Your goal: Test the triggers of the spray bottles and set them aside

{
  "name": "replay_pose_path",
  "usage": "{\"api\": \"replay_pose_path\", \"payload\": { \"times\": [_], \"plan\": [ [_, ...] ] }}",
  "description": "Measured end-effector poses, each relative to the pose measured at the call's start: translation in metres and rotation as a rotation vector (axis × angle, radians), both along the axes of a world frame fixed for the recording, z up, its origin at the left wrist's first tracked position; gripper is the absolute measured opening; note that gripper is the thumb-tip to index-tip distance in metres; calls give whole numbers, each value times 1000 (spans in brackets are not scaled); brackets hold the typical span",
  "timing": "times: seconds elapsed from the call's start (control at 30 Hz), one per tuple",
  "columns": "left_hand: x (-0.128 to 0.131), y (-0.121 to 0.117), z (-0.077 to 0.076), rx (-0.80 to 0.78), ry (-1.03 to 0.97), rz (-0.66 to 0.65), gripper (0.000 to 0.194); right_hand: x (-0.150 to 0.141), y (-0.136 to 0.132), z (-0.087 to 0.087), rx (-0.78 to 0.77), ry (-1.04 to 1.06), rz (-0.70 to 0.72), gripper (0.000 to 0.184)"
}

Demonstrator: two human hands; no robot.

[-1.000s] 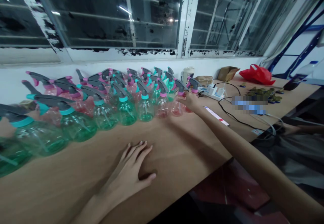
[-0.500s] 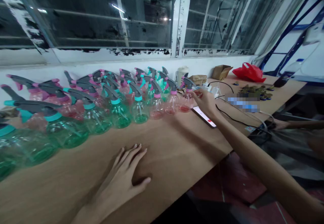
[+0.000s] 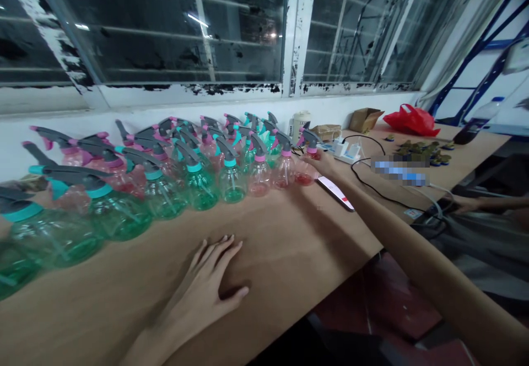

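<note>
My left hand [image 3: 206,289] lies palm down on the brown tabletop [image 3: 264,256], fingers spread, holding nothing. My right hand [image 3: 324,166] reaches to the right end of the front row, its fingers round the body of a pink spray bottle [image 3: 305,177] with a grey and pink trigger head. Part of that bottle is hidden behind the fingers. Just left of it stands another pink spray bottle [image 3: 284,174]. Further left are green spray bottles with turquoise collars, such as one green bottle [image 3: 201,189]. Below my right wrist lies a lit phone [image 3: 335,193].
Several more spray bottles stand in rows against the wall. A power strip [image 3: 346,150] with cables, a cardboard box [image 3: 366,119], a red plastic bag [image 3: 413,120], a pile of small dark items [image 3: 417,151] and a dark drink bottle [image 3: 475,123] are rightward. Another person's hand [image 3: 467,204] shows at right.
My right hand has moved slightly left and down onto the end pink spray bottle. My left hand stays spread on the table. The view has shifted slightly.
</note>
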State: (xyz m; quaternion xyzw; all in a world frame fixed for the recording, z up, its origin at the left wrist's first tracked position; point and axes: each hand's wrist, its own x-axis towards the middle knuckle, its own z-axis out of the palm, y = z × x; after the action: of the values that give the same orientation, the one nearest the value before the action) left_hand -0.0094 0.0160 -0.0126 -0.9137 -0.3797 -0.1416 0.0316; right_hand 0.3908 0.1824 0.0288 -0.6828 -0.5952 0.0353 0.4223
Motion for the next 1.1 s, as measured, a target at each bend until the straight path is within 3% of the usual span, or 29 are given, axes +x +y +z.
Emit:
{"api": "replay_pose_path", "payload": {
  "times": [0.2,0.57,0.93,1.1],
  "plan": [
    [0,0,-2,16,5,-15,65,1,-32,1,-8,-59,-12,39],
    [0,2,-2,12,-14,0,65,-36,-136,-7,74,-115,96,39],
    [0,2,-2,22,-8,24,64,-60,-157,-10,129,-31,166,39],
    [0,1,-2,14,-11,9,65,-87,-180,-14,119,16,246,40]
  ]
}}
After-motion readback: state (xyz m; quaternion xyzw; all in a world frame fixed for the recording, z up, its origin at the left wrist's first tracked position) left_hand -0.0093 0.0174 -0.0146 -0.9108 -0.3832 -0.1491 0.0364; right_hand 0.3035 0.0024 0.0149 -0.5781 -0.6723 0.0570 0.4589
